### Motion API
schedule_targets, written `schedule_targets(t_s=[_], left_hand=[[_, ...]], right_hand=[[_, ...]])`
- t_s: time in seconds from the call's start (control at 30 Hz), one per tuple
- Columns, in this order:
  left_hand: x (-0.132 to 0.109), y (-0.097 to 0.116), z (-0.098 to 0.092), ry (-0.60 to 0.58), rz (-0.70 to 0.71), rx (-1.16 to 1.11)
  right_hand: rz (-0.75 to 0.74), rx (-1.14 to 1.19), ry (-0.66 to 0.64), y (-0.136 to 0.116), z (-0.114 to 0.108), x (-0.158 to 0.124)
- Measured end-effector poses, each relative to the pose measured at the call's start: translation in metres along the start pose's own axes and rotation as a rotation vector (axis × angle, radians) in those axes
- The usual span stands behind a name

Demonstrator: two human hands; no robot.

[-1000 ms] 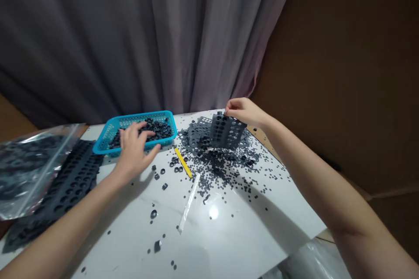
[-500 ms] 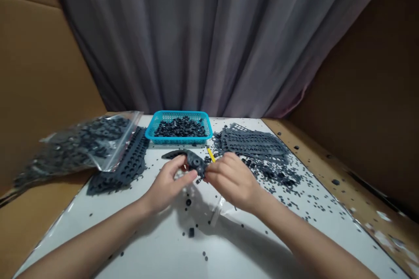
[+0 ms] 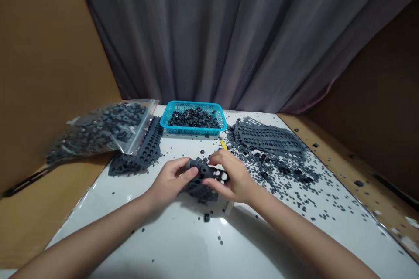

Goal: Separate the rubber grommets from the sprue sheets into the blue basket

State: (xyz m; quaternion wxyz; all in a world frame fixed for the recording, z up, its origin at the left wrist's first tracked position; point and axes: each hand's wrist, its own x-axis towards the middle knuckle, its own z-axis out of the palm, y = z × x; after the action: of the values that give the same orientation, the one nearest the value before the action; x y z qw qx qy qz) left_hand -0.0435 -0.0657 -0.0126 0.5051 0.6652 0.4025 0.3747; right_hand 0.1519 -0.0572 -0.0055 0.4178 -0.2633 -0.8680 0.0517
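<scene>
Both hands are at a dark grey rubber sheet (image 3: 202,192) with round holes and raised studs, held bent above the white table. My left hand (image 3: 170,179) pinches it between thumb and fingers, and part of the sheet hangs below that hand. On the other side, my right hand (image 3: 236,178) is curled around the sheet's right end, thumb below and fingers above. White shows through several holes there. Whether a loose stud is between the right fingertips I cannot tell. A small black rubber piece (image 3: 207,217) lies on the table below the hands.
A blue basket (image 3: 193,130) of small black pieces stands behind the hands. To its left, a clear zip bag (image 3: 101,128) of similar pieces rests by punched sheets (image 3: 140,154). More sheets (image 3: 270,137) and scattered bits (image 3: 281,170) lie right, near a yellow strip (image 3: 223,144).
The sheet has been turned: its end no longer sticks out to the upper left, but hangs below the left hand. My right fingers have spread around its right end. The view has shifted left.
</scene>
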Motion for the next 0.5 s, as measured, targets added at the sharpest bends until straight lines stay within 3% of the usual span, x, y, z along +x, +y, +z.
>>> schedule_targets(t_s=[0.27, 0.4, 0.5], left_hand=[[0.007, 0.022, -0.016, 0.081, 0.458, 0.589], [0.028, 0.041, -0.026, 0.156, 0.429, 0.601], [0.055, 0.056, -0.035, 0.226, 0.320, 0.459]], right_hand=[[0.020, -0.509, -0.373, -0.024, -0.026, 0.047], [0.122, -0.286, -0.443, -0.013, -0.028, 0.080], [0.190, 0.020, -0.325, 0.007, -0.026, 0.099]])
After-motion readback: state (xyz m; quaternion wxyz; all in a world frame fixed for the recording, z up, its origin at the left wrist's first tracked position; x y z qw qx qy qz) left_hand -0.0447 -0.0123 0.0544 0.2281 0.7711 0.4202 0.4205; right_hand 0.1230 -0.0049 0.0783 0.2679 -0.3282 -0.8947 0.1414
